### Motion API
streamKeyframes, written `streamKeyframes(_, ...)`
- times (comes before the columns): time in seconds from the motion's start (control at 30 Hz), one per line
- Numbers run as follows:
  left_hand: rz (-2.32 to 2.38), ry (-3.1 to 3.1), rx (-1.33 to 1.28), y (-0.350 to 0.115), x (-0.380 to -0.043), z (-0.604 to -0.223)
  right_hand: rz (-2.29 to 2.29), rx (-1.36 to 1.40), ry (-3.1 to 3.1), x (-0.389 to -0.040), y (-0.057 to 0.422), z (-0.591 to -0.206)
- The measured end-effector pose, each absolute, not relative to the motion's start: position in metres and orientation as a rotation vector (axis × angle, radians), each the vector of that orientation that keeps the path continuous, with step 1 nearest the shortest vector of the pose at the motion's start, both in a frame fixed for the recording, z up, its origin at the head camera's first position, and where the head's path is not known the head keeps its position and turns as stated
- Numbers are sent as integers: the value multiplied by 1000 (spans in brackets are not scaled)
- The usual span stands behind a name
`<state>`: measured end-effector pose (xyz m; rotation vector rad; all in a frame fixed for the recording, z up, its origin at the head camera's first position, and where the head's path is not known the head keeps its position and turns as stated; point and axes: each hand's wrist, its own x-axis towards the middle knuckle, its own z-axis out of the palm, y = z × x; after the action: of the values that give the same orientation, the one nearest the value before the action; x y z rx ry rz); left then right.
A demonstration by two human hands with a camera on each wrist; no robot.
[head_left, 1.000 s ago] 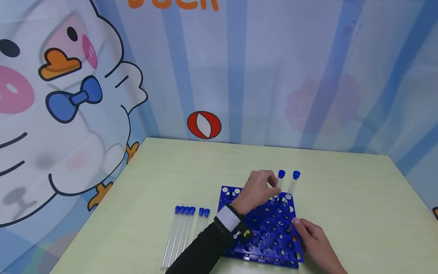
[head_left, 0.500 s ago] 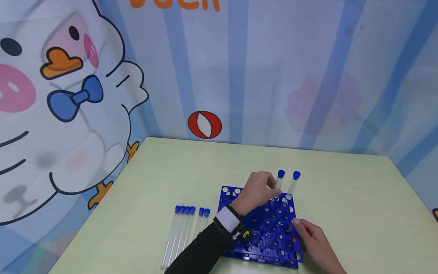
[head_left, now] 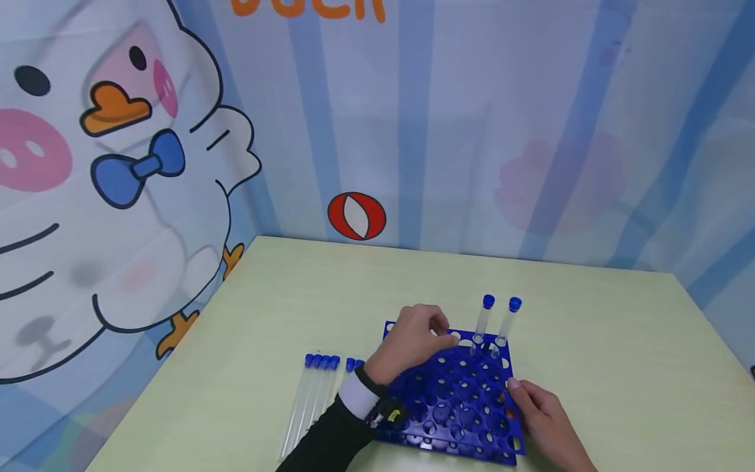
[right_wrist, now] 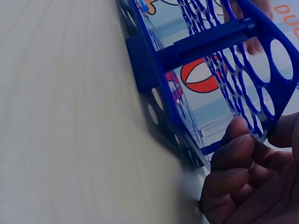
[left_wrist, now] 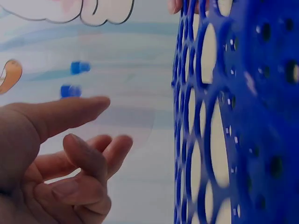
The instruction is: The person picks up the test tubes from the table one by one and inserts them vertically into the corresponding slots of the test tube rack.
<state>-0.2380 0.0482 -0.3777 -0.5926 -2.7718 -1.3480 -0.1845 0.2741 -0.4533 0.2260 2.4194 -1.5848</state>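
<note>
A blue test tube rack (head_left: 466, 393) with round holes stands on the table. Two clear test tubes with blue caps, a left one (head_left: 482, 320) and a right one (head_left: 507, 324), stand in its far right corner, leaning slightly. My left hand (head_left: 413, 341) hovers over the rack's far left part, left of these tubes, holding nothing. In the left wrist view its fingers (left_wrist: 81, 158) are loosely bent, with a gap below the thumb. My right hand (head_left: 545, 416) pinches the rack's right edge between thumb and fingers, as the right wrist view also shows.
Left of the rack, several capped clear tubes (head_left: 308, 406) lie side by side on the pale table (head_left: 224, 367), partly behind the left sleeve (head_left: 330, 432). A printed cartoon backdrop (head_left: 442, 131) rises behind the table's far edge.
My left hand has let go of the left standing tube and moved left, away from it. The tube stays in the rack. My right hand keeps its hold, and the head view has shifted slightly.
</note>
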Motion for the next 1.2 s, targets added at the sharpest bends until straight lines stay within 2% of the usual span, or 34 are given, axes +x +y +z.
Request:
streamKeyframes(0.13, -1385, -2788, -554, 23, -225, -378, -1573, 228, 2427, -185, 274, -454)
streamKeyframes(0.23, -1385, -2793, -428, 0, -214, -378, -1581, 230, 2421, -185, 274, -454)
streamKeyframes(0.43, -1356, -2780, 13, -56, -185, -383, -1576, 239, 2415, -185, 276, -453)
streamKeyframes(0.63, -1191, -2795, 454, -112, -156, -407, -1576, 260, 2386, -185, 275, -453)
streamKeyframes(0.73, -1145, -2842, 592, -131, -145, -421, -1566, 263, 2384, -185, 276, -453)
streamKeyframes(0.93, -1139, -2912, 614, -139, -141, -436, -1569, 255, 2400, -186, 278, -454)
streamKeyframes(1.2, -1109, -2945, 572, -131, -142, -434, -1579, 238, 2395, -185, 275, -455)
